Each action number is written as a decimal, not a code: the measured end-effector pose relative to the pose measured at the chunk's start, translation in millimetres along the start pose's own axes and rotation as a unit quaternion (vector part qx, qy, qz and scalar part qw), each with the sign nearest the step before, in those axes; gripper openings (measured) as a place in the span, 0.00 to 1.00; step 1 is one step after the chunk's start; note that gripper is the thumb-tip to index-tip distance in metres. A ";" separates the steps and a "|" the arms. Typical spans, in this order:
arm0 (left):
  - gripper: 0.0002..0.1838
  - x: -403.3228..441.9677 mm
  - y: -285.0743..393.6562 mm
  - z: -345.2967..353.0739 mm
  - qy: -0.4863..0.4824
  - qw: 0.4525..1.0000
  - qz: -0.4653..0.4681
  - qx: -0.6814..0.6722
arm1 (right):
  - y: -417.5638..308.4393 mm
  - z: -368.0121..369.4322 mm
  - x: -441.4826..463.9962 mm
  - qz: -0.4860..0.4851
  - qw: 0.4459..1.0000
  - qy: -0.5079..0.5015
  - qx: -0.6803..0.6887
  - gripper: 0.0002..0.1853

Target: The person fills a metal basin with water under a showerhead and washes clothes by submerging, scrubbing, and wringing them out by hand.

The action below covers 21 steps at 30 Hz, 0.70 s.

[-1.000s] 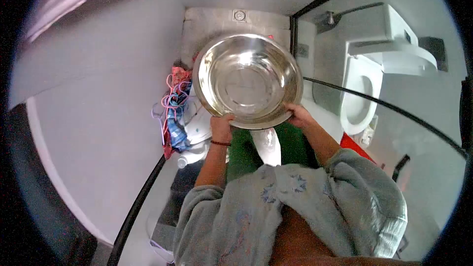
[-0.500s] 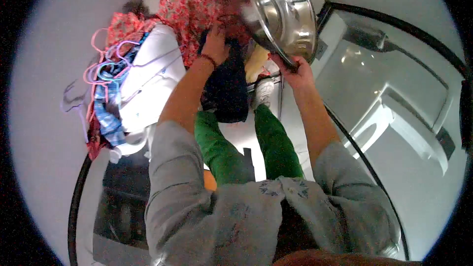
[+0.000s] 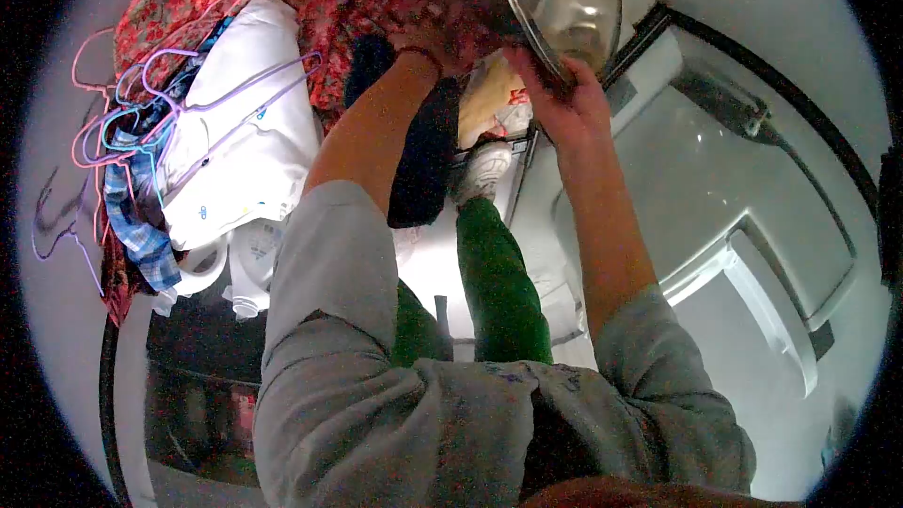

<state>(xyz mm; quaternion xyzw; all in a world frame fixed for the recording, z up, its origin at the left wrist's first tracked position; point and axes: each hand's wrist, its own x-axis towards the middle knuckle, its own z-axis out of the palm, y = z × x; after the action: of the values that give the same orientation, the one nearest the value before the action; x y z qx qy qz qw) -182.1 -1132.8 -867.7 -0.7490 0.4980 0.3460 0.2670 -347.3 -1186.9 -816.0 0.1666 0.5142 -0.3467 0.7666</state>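
Observation:
A shiny metal basin is tilted on its side at the top right, its rim held by my right hand. My left hand is on red patterned cloth at the top centre; its fingers are blurred and partly lost against the cloth. Dark cloth hangs below my left wrist, and more of it shows left of the wrist. A yellowish bag with red marks lies between my two hands, below the basin.
Purple, pink and blue hangers lie on a white bag and plaid cloth at left. White bottles stand below. At right, behind a black-edged glass panel, is a toilet. My shoe is near the centre.
The basin has gone from level in both hands to tilted in my right hand, up and right. My left hand has let go of it and moved to the cloth. The view has shifted.

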 end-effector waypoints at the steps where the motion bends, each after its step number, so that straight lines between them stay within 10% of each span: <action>1: 0.42 -4.2 -0.3 -5.7 -0.001 1.000 0.021 -0.013 | -0.3 -5.3 9.0 -0.001 1.000 0.003 -0.001 0.22; 3: 0.39 -7.1 -2.1 -7.8 0.025 0.989 0.109 -0.099 | -0.5 -20.3 25.9 -0.008 0.974 -0.105 -0.199 0.22; 5: 0.36 -21.2 -23.3 -9.6 0.058 0.954 0.207 -0.211 | -0.4 -40.6 46.1 -0.126 0.827 -0.176 -0.519 0.21; 9: 0.32 -70.8 -124.6 -9.6 0.070 0.922 0.209 -0.318 | 27.4 -0.7 33.0 -0.065 0.892 -0.167 -0.415 0.19; 12: 0.28 -114.3 -203.9 20.5 0.012 0.965 0.020 -0.262 | 52.0 16.6 39.3 -0.153 0.885 -0.124 -0.422 0.20; 15: 0.25 -129.0 -231.0 51.2 -0.104 0.956 -0.166 -0.217 | 57.1 10.8 50.7 -0.009 0.981 -0.030 -0.193 0.19; 18: 0.23 -124.5 -257.9 94.2 -0.127 0.946 -0.213 -0.207 | 46.8 -48.8 111.0 -0.196 0.735 -0.110 -0.639 0.16; 21: 0.19 -129.5 -269.0 120.5 -0.034 0.972 -0.127 -0.194 | 37.6 -84.2 136.4 -0.189 0.780 -0.149 -0.577 0.14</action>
<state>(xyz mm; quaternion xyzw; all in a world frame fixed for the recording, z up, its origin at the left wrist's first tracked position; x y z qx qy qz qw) 3.5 -873.2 -825.7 -0.8315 0.3131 0.4242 0.1750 -346.0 -1158.0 -978.0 -0.4613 0.5184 -0.1441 0.7055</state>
